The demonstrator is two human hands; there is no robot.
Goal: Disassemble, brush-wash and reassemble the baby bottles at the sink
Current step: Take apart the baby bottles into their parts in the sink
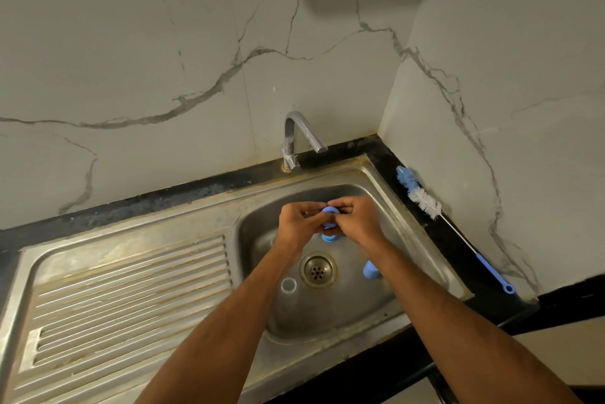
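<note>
Both hands meet over the steel sink, the left hand and right hand each closing its grip on a blue bottle ring held between them above the basin. Below lie a clear bottle left of the drain and a blue cap right of it. A bottle brush rests on the black counter along the right wall.

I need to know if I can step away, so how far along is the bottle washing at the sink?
Early. Taken apart already: a clear piece and a blue piece lie loose in the sink. In hand: the left hand and right hand grip a blue ring. Left: brushing, since the bottle brush lies unused on the counter and the tap looks off, then reassembly.
</note>
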